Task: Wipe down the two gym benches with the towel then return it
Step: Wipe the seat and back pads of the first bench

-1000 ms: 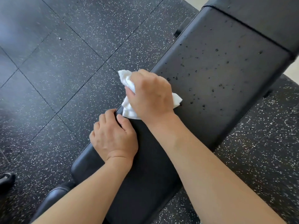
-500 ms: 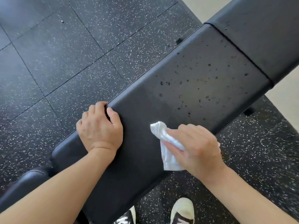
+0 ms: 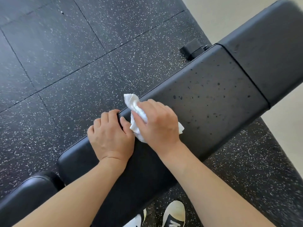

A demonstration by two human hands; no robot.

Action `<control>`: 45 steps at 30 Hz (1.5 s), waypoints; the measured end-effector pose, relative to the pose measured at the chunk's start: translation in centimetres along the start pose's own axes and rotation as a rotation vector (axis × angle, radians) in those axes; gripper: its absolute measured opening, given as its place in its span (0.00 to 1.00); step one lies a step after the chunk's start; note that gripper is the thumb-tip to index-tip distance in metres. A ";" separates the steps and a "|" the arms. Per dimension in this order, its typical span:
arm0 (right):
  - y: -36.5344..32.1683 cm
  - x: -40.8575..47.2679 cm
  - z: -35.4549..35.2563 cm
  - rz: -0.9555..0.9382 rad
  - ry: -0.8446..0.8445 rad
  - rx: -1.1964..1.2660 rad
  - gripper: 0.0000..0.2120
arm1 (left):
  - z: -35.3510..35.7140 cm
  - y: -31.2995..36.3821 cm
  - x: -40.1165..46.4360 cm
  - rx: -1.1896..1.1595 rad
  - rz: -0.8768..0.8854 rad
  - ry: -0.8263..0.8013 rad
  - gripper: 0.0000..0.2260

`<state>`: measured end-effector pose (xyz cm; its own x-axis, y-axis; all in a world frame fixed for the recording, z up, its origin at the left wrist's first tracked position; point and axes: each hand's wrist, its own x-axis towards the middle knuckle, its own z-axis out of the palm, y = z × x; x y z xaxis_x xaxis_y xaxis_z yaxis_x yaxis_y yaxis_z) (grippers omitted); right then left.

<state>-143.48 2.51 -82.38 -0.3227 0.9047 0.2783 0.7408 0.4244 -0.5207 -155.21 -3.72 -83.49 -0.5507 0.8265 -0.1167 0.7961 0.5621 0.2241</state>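
Bench: black padded bench [image 3: 205, 112] runs diagonally from lower left to upper right; dark droplets speckle its pad beyond the hands.
Towel: white crumpled towel [image 3: 139, 114] lies on the bench's far edge, pressed under the right hand, one corner sticking up past the fingers.
Right hand: right hand [image 3: 159, 123] palm down on the pad, fingers closed around the towel.
Left hand: left hand [image 3: 111, 136] rests just beside the towel, fingers together and curled over the bench's far edge.
Floor: dark speckled floor [image 3: 65, 63] in tiles.
Shoes: pale shoes [image 3: 173, 213] below the bench at the bottom edge.
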 end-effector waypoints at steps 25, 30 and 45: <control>6.5 -4.3 -4.8 -0.184 -0.041 -0.359 0.10 | -0.2 0.1 -0.1 -0.009 0.001 0.021 0.18; 13.7 -6.4 -9.4 0.066 0.073 -0.423 0.14 | 0.3 -0.1 -0.1 0.010 0.015 0.061 0.17; 9.6 -5.8 -6.8 -0.101 0.024 -0.148 0.15 | 0.3 0.3 -0.1 0.045 0.015 0.073 0.18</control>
<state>-130.54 1.09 -83.49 -0.3868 0.8560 0.3430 0.7847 0.5009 -0.3652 -154.84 -3.65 -83.65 -0.5539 0.8315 -0.0427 0.8141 0.5517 0.1816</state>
